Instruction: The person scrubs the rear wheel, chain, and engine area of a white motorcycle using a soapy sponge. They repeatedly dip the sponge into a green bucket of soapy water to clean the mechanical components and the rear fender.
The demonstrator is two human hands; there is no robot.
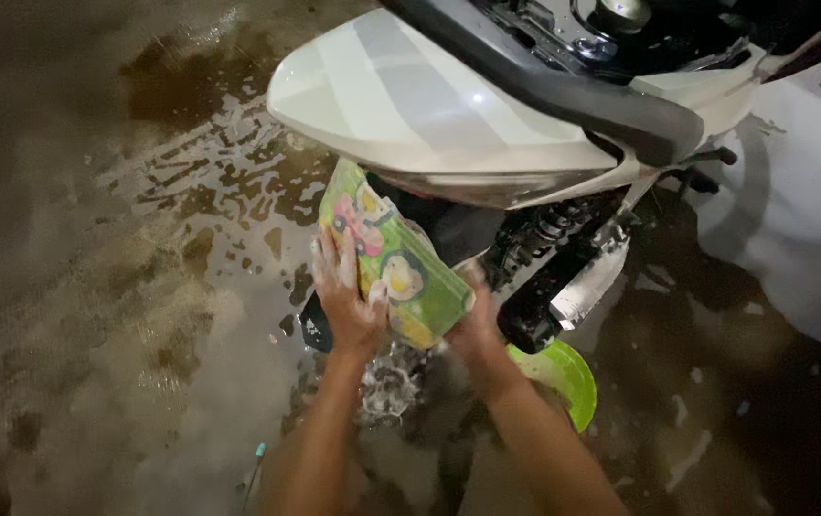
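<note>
Hands at six o'clock: my left hand [348, 291] and right hand [475, 330] clasp a soapy green cartoon-print cloth [393, 256] between them, bunched for grip, just under the white scooter's tail panel [410, 105]; green basin [563, 375] at five o'clock on the wet floor [95, 287].

Head view, steeply down, close in.

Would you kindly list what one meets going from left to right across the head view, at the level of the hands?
Wet floor → left hand → green cartoon-printed pack → right hand → black exhaust pipe → foam patch on the ground. The green basin is left out, as the right arm overlaps it.
</note>
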